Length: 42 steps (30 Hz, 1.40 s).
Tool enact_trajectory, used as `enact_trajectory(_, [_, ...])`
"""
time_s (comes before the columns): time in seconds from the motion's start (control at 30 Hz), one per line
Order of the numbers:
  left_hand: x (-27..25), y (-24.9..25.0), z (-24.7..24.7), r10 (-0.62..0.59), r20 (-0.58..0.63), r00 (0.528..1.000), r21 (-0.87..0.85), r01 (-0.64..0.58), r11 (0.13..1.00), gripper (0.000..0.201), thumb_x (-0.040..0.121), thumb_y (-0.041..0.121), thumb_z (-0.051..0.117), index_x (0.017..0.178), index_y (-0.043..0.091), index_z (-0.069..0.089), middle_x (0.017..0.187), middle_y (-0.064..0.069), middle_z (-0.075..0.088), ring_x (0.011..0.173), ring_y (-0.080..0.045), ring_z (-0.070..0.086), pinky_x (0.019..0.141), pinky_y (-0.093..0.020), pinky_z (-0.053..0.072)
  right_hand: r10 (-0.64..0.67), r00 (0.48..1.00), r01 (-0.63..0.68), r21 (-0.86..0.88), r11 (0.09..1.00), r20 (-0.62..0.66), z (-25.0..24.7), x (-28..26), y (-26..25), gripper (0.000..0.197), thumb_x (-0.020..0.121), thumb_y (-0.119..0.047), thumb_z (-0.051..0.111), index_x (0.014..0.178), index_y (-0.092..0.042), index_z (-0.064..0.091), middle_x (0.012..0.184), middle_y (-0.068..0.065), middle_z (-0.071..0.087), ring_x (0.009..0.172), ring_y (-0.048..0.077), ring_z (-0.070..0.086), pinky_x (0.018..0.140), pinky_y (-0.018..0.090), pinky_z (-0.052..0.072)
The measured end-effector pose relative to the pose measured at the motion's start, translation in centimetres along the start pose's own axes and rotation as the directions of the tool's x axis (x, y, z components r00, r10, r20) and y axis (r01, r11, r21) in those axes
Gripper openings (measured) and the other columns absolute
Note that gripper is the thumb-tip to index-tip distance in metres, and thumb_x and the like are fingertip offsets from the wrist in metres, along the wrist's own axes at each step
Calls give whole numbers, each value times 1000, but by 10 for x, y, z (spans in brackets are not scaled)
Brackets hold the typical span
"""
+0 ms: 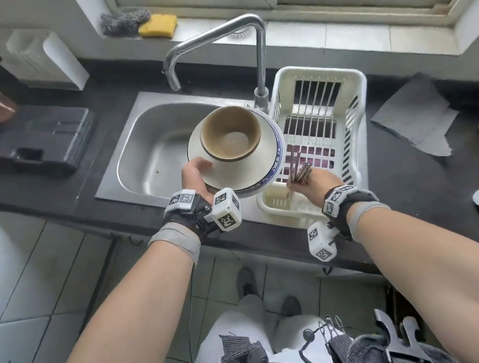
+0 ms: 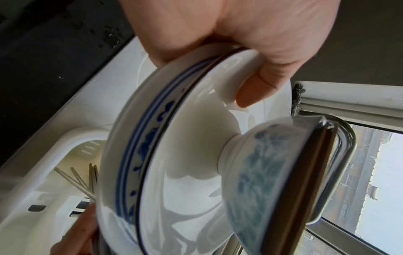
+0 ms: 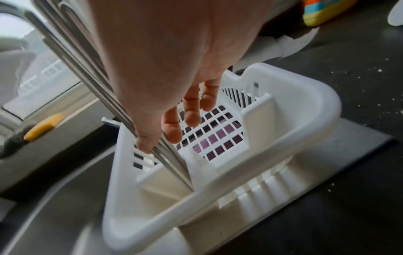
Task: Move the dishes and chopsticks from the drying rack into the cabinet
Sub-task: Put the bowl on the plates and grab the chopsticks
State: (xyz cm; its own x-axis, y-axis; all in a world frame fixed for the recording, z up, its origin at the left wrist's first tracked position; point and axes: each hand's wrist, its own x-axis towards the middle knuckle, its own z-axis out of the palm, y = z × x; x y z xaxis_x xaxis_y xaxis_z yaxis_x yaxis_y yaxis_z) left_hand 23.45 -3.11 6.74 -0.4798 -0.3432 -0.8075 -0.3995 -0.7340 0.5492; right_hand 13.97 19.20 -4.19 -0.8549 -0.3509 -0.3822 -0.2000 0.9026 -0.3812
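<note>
A home kitchen: a steel sink (image 1: 144,152) with faucet (image 1: 254,52) is sitting in a dark counter (image 1: 415,177), a sponge (image 1: 157,25) lying at twelve o'clock.

Both bare forearms extend forward, each wrist wrapped in a strap bearing marker cubes. The left hand (image 1: 196,174) is raised palm-inward, its thumb (image 2: 259,86) curled over the upper rim of a stack of dishes (image 1: 238,162) and gripping it. The right hand (image 1: 319,182) reaches downward, thumb and fingers (image 3: 191,110) pinching a bundle of chopsticks (image 3: 165,155).
</note>
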Motion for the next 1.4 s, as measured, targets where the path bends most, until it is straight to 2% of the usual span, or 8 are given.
enact_trajectory(0.17, [-11,-9,11,-10,47,999,27,8,1000,17,83,17,51,95,6,54,85,-15,59,57,-30,56,47,-32,55,97,988,-69,214,974,-122,-24,-6,-5,40,102,-52,40,104,-15,57,88,-1,65,80,21,63,77,36,50])
enact_trajectory(0.3, [-19,-16,23,-9,84,996,76,2,997,20,79,17,53,95,6,54,93,-17,60,77,-34,60,77,-41,53,238,933,-140,338,931,-270,-58,-18,1,39,105,-38,31,106,-6,53,76,2,55,80,32,61,70,35,41])
enact_trajectory(0.4, [-20,-21,38,32,100,994,161,-48,986,15,75,16,56,86,8,50,87,-16,57,73,-32,57,73,-38,49,344,887,-208,398,893,-309,-75,-34,12,38,107,-25,28,114,4,52,101,21,59,93,37,57,76,38,40])
enact_trajectory(0.6, [-24,-31,75,-37,261,965,374,-66,925,11,80,16,53,78,14,42,72,-9,45,51,-24,46,48,-21,44,582,775,-161,813,559,-246,-85,-66,42,17,108,-17,31,108,-5,42,99,22,65,77,35,72,68,47,62])
enact_trajectory(0.77, [-31,-50,101,-118,404,907,556,-141,819,22,89,11,48,70,15,39,64,-7,44,44,-22,47,39,-14,43,743,598,-211,835,508,-301,-74,-120,62,7,103,-6,36,107,-4,42,97,19,53,78,29,53,70,33,50])
enact_trajectory(1.0, [-70,-115,117,-265,565,782,740,-338,582,33,99,-3,39,71,10,48,73,-9,46,74,-26,51,67,-33,42,878,384,-400,806,436,-284,-44,-243,63,51,98,-60,45,102,-14,67,93,9,62,86,28,53,77,29,35])
enact_trajectory(1.17, [-137,-174,95,-478,527,703,825,-287,487,20,98,8,43,79,7,51,62,-9,54,58,-25,47,48,-22,44,955,216,-376,886,273,-202,-5,-338,75,67,91,-72,42,117,-16,70,121,14,70,114,37,61,94,36,44])
enact_trajectory(1.4, [-242,-287,38,-656,449,607,894,-314,321,21,93,14,46,107,0,52,67,-11,59,49,-28,52,34,-19,45,999,12,-308,950,46,-45,64,-506,85,74,89,-75,44,101,-6,70,85,9,66,83,30,63,75,33,46])
